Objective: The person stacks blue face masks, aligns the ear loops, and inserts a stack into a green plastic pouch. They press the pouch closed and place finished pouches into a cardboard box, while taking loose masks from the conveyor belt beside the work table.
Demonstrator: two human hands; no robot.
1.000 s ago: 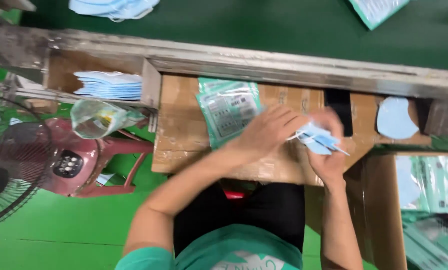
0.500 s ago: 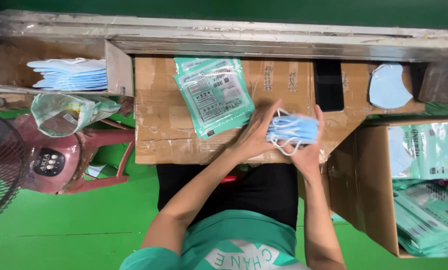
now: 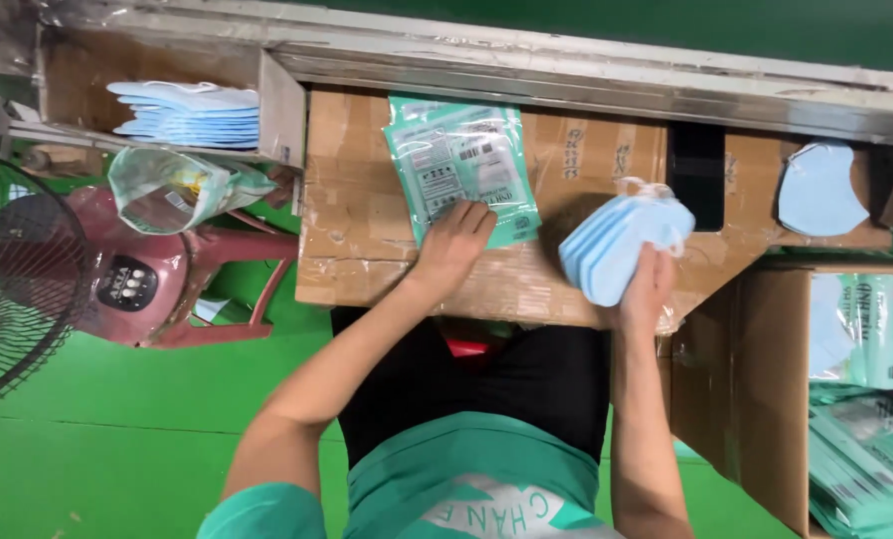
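Cardboard worktop (image 3: 367, 250) | left hand (image 3: 456, 240) on glossy pouches (image 3: 461, 170) | right hand (image 3: 646, 289) grips folded masks (image 3: 616, 245)

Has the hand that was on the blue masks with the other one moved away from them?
Yes. The left hand has left the stack of blue masks, held by the right hand, and now rests on the green pouches on the cardboard worktop.

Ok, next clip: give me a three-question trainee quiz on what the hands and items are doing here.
1. True or false: the right hand holds a stack of blue masks.
2. What does the left hand rest on?
A. the fan
B. the green printed pouches
C. the phone
3. Fill in: a second pile of blue masks lies in the ____ compartment at upper left.

Key: 1 true; 2 B; 3 cardboard.
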